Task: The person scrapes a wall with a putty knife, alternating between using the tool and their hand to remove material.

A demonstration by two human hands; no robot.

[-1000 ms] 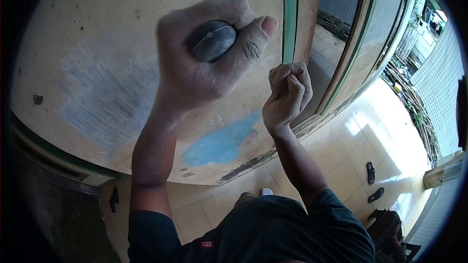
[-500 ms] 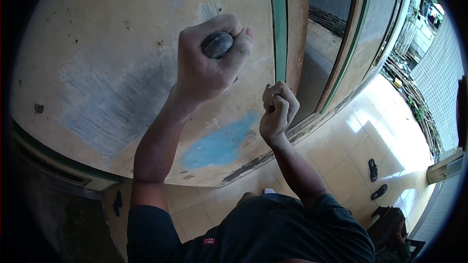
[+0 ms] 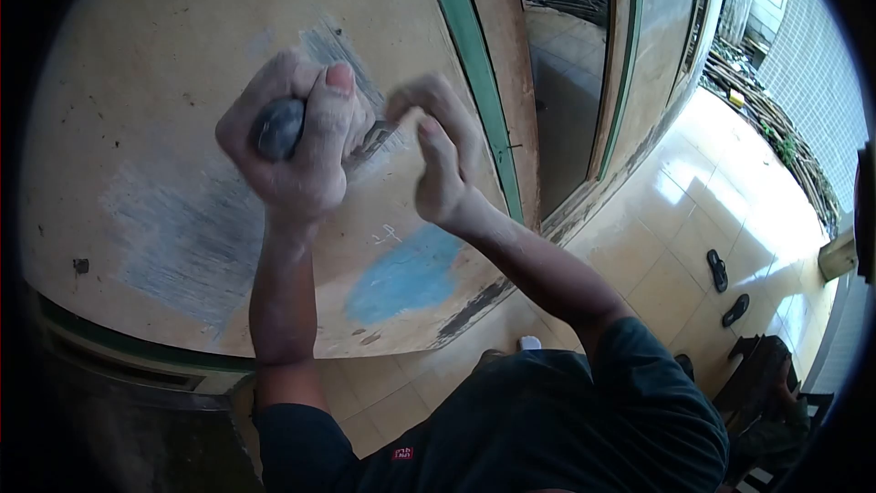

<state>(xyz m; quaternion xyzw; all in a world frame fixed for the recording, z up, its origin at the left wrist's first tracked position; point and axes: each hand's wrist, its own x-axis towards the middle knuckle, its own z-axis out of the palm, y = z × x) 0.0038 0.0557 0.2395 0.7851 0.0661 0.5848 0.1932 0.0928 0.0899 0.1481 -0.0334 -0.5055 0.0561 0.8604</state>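
My left hand (image 3: 297, 132) is wrapped round a dark-handled scraper (image 3: 277, 129), whose rounded handle end faces me. A greyish, blade-like part shows beyond the fingers, between my two hands. Close beside it on the right is my right hand (image 3: 438, 151), its fingers curled over and blurred by motion, the thumb below them. I cannot tell what, if anything, is in it. Both hands are in front of a worn cream wall (image 3: 164, 64). A grey streaked patch (image 3: 182, 242) lies left of my left forearm, and a blue patch (image 3: 406, 278) is below my hands.
A green-edged door frame (image 3: 479, 73) stands right of the hands, with a window pane (image 3: 566, 119) beyond it. Black sandals (image 3: 718, 270) lie on the shiny tiled floor (image 3: 639, 246). Bundled sticks (image 3: 776, 114) line the far right, and a dark piece of furniture (image 3: 757, 370) is at lower right.
My left hand with the scraper has moved left and somewhat down in view. My right hand has come up and left beside it, its fist loosening. The view has shifted slightly.
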